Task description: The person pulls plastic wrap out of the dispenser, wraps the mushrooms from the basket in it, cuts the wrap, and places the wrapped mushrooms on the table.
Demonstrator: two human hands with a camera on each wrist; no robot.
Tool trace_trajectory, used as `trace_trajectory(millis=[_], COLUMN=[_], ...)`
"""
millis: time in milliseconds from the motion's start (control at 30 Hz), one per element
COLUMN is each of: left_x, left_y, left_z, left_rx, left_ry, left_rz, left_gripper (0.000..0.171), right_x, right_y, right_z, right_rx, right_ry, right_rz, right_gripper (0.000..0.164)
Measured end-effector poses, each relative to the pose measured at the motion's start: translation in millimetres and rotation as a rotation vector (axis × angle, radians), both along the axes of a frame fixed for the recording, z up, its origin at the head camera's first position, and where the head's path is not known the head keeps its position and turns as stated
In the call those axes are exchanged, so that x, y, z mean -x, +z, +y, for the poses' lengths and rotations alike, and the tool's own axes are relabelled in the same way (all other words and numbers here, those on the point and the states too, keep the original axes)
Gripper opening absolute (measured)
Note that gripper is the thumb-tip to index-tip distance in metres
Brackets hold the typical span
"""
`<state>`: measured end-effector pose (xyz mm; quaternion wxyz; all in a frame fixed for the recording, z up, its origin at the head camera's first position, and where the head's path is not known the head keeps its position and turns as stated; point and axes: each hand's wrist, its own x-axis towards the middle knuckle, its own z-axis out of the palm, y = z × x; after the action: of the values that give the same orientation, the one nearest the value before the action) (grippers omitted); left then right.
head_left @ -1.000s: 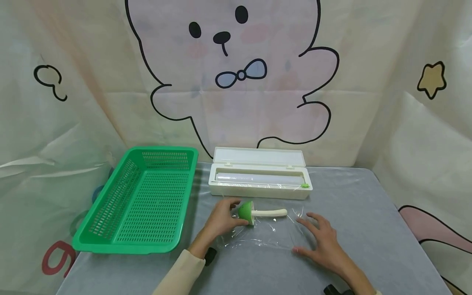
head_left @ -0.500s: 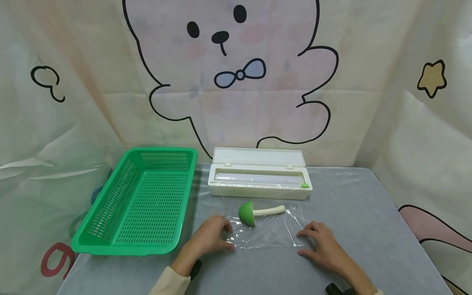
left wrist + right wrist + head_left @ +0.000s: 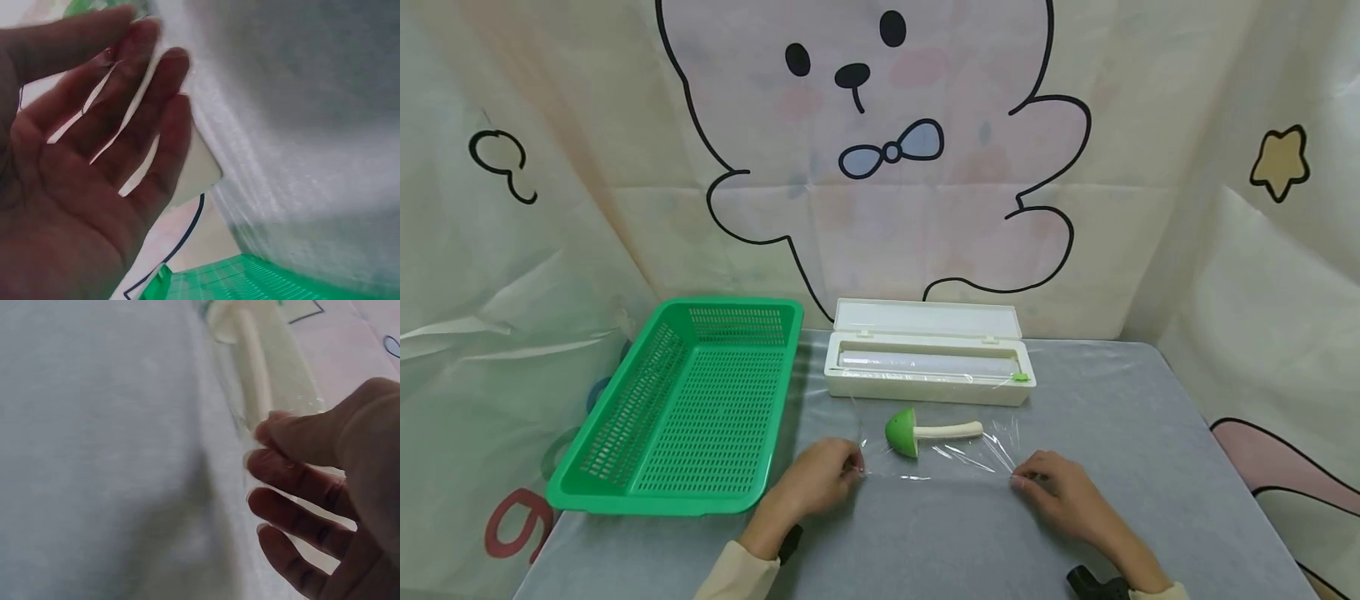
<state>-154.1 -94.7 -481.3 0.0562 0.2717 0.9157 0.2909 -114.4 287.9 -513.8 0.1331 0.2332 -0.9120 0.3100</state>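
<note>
our left hand (image 3: 820,486) and right hand (image 3: 1060,492) pinch the near corners of the cling film (image 3: 936,458), which lies on the grey desk (image 3: 1150,467) under a green mushroom toy (image 3: 917,432); beyond sit the film dispenser (image 3: 928,362), green basket (image 3: 685,408) and bear backdrop (image 3: 887,150).

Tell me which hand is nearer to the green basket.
Left. The left hand pinches the plastic wrap's near left corner, just right of the green basket; the right hand pinches the wrap's far corner.
</note>
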Motion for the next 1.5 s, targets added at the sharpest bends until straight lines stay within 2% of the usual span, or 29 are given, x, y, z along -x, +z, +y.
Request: trace_trajectory(millis=[67, 167, 267, 433, 533, 633, 767, 867, 1033, 1167, 1333, 1500], left_x=[3.3, 7.8, 12.8, 24.6, 32.9, 40.4, 49.2, 54.3, 57.7, 58.5, 58.4, 58.9], left_y=[3.3, 7.3, 9.8, 9.5, 8.3, 7.6, 3.5, -2.6, -14.3, -20.6, -22.5, -24.4], left_z=[-0.3, -0.2, 1.3, 7.7, 13.4, 19.9, 27.8, 32.9, 39.7, 42.7, 44.2, 45.6], left_rx=[-0.089, -0.228, -0.358, -0.531, -0.59, -0.629, -0.645, -0.644, -0.713, -0.785, -0.839, -0.918], left_ry=[0.043, 0.133, 0.224, 0.344, 0.416, 0.504, 0.626, 0.685, 0.743, 0.747, 0.741, 0.786], left_rz=[-0.014, -0.034, -0.04, -0.003, 0.028, 0.027, -0.005, -0.028, -0.038, -0.046, -0.047, -0.047], left_gripper=[0.01, 0.005, 0.004, 0.006, 0.007, 0.008, 0.009, 0.01, 0.013, 0.015, 0.014, 0.022], right_x=[1.6, 5.3, 10.7, 24.8, 37.0, 49.2, 62.1, 68.5, 71.9, 72.7, 74.7, 76.2], right_y=[6.5, 15.3, 20.1, 22.8, 24.7, 26.8, 25.9, 21.0, 12.0, 7.9, 7.8, 8.2], right_z=[1.6, 3.0, 3.5, 2.1, -0.8, -5.2, -11.5, -16.0, -23.6, -28.5, -32.9, -35.5], right_rx=[0.054, 0.089, 0.118, 0.166, 0.202, 0.258, 0.358, 0.44, 0.5, 0.563, 0.648, 0.705], right_ry=[-0.03, -0.082, -0.113, -0.188, -0.265, -0.362, -0.491, -0.558, -0.585, -0.582, -0.576, -0.605], right_rz=[-0.07, -0.122, -0.117, -0.104, -0.116, -0.161, -0.256, -0.31, -0.355, -0.377, -0.372, -0.351], right_gripper=[0.014, 0.01, 0.009, 0.003, 0.009, 0.018, 0.029, 0.031, 0.037, 0.037, 0.034, 0.031])
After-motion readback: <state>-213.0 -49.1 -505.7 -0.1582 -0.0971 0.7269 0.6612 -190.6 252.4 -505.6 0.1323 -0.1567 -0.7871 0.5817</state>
